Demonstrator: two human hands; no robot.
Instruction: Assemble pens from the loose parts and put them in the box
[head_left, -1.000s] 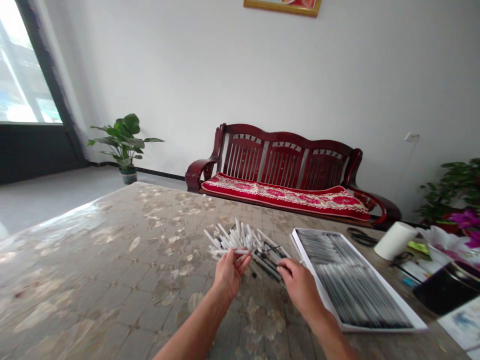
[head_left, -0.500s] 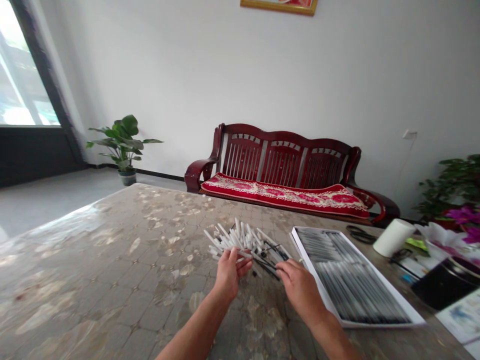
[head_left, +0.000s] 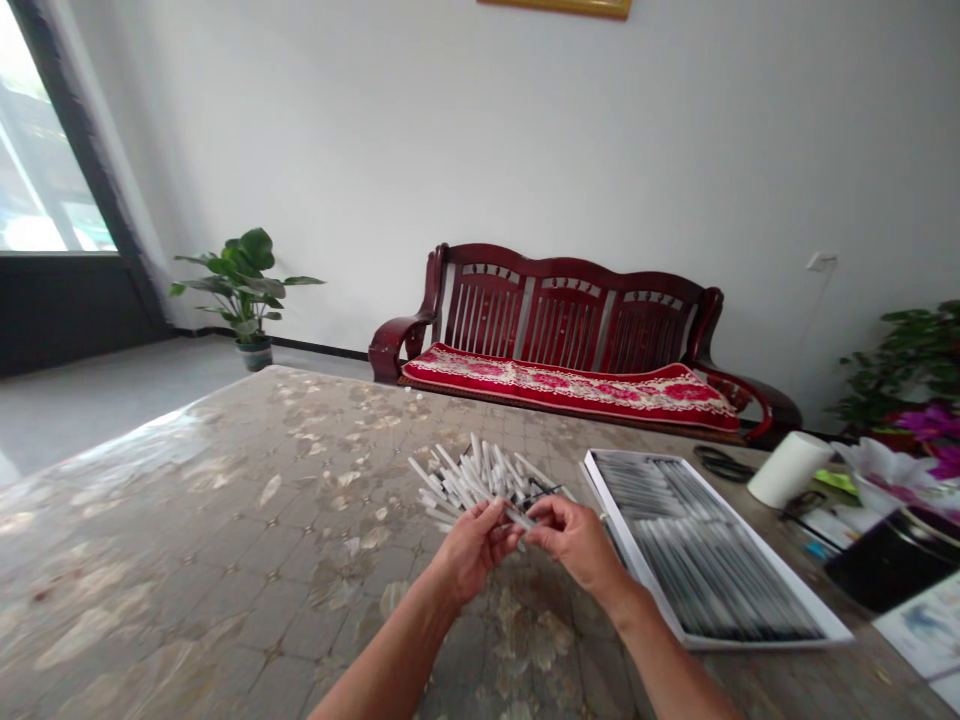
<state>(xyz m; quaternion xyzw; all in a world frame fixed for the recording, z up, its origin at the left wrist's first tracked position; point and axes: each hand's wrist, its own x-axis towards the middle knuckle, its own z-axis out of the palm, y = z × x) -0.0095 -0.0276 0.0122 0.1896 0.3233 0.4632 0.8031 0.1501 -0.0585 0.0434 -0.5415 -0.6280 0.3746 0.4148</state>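
Note:
A slim whitish pen-like stick (head_left: 519, 517) spans the gap between my hands. My left hand (head_left: 472, 550) pinches its left end between thumb and fingers. My right hand (head_left: 576, 540) has its fingertips closed on the right end; whether a second thin piece is there is too small to tell. Just beyond my hands lies a loose pile of whitish sticks (head_left: 469, 475), with some thin black pieces among them at its right side, partly hidden by my fingers. To the right, a shallow white box (head_left: 658, 600) holds rows of similar sticks with dark insides.
Scissors (head_left: 721, 464), a white roll (head_left: 789, 470) and a black cylindrical container (head_left: 892, 560) stand or lie beyond the box at the right. A patterned cloth covers the table (head_left: 225, 520). Behind it is a red wooden bench (head_left: 566, 320); a potted plant (head_left: 251, 285) stands back left.
My right hand has moved left and slightly up from the black pieces to meet the stick. My left hand has shifted right and a little down, bringing both hands close together.

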